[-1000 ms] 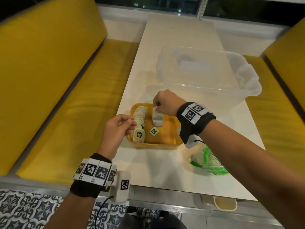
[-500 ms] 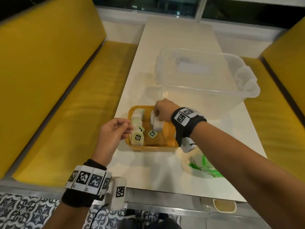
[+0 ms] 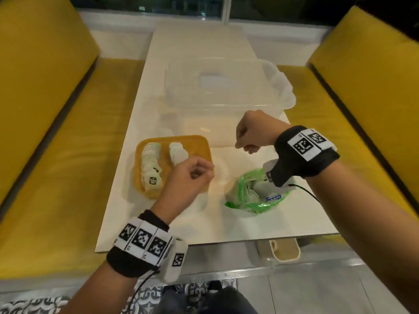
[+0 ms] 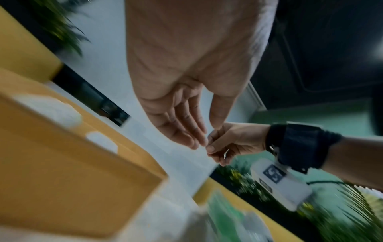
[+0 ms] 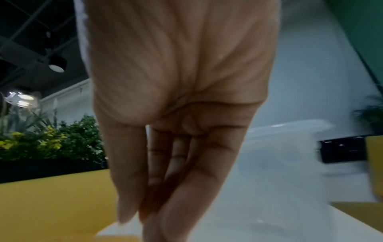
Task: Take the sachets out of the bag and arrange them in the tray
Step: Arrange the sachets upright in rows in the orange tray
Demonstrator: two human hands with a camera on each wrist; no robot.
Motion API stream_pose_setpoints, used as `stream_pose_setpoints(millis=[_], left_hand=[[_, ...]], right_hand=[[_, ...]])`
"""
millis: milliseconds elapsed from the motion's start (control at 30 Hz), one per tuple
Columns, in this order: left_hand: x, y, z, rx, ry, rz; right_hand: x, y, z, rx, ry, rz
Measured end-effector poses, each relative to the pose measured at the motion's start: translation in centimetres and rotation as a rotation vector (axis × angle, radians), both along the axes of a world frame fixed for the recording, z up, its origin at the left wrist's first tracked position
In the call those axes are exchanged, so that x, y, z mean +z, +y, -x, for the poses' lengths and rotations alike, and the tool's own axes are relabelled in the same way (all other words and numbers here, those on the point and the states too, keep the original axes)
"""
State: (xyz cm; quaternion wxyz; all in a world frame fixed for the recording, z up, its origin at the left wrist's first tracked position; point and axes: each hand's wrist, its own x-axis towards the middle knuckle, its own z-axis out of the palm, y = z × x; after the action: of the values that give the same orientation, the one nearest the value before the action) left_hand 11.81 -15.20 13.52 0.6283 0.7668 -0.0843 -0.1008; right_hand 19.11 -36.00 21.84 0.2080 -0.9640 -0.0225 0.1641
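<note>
Two rows of sachets (image 3: 151, 165) stand on edge in the yellow tray (image 3: 204, 143), more wait in the green bag (image 3: 254, 196) beside it; the left hand (image 3: 188, 177), loosely curled and empty over the tray's corner, could topple the near row, while the right hand (image 3: 251, 134), also loosely curled and empty, hangs above the bag
</note>
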Motion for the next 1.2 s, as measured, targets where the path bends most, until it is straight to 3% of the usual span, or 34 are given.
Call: stream_pose_setpoints(millis=[100,200,400,767,1033,1200], left_hand=[[-1.3,-3.6,1.2,-0.109,-0.025,-0.111],[-2.5,-6.0,2.0,-0.174,-0.042,-0.228],[-3.8,-8.2,2.1,-0.227,-0.035,-0.304],[-3.7,-8.2,1.5,-0.201,-0.034,-0.278],[-0.6,-8.0,0.4,-0.074,-0.024,-0.043],[2.1,-7.4,-0.7,-0.248,0.262,0.240]], right_hand=[[-1.6,-2.7,2.6,-0.007,0.200,0.087],[-3.0,-4.0,4.5,0.015,0.272,0.169],[-4.9,-4.8,6.9,0.133,0.206,0.330],[-2.4,-6.9,6.3,0.114,0.022,0.108],[0.0,-6.0,5.0,0.130,-0.046,-0.071],[1.1,-2.6,4.3,0.256,-0.053,-0.248]])
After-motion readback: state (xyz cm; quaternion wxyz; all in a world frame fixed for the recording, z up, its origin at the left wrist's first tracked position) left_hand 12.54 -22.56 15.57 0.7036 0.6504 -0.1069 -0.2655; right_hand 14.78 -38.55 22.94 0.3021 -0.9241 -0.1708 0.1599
